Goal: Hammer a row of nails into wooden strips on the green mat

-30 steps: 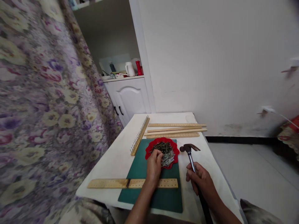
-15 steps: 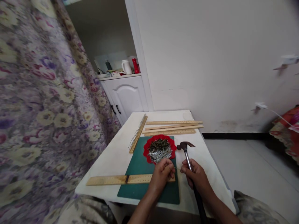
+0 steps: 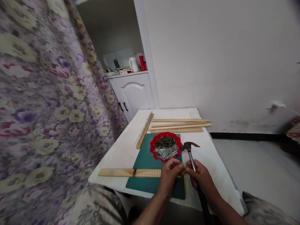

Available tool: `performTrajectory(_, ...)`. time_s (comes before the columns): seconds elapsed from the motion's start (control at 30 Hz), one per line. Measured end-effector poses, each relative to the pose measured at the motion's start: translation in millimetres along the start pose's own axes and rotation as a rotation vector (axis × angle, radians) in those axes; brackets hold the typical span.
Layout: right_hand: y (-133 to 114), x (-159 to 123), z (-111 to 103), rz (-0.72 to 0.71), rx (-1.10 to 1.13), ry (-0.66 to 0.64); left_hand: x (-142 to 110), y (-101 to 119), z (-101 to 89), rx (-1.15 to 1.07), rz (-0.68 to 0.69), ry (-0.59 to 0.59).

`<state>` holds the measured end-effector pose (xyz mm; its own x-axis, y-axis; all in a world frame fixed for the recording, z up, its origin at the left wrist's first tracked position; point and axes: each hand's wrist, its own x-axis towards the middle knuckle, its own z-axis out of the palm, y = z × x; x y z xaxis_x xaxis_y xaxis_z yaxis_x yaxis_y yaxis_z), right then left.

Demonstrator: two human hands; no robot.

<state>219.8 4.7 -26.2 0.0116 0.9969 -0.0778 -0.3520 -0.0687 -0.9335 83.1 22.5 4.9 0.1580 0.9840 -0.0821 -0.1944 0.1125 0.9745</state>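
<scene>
Nails (image 3: pixel 166 148) just beyond both hands (image 3: pixel 170 171)

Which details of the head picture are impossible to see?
All in the head view:
Left hand: anything in its fingertips, too small.
Near wooden strip: one stretch, hidden behind that hand.
Hammer: handle's end, cut off by the bottom edge.
Nails in the red bowl: count, lost in overlap.
</scene>
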Motion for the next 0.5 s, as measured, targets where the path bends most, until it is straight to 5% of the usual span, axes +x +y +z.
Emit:
performTrajectory(0.23, -15, -5, -9, -0.037, -0.047, 0.021, 7, 7, -37.7, 0.341, 0.118, 0.097)
performTrajectory(0.5, -17, -9, -9, -0.037, -0.104, -0.005, 3, -12, -29.1, 0.65, 0.253, 0.043)
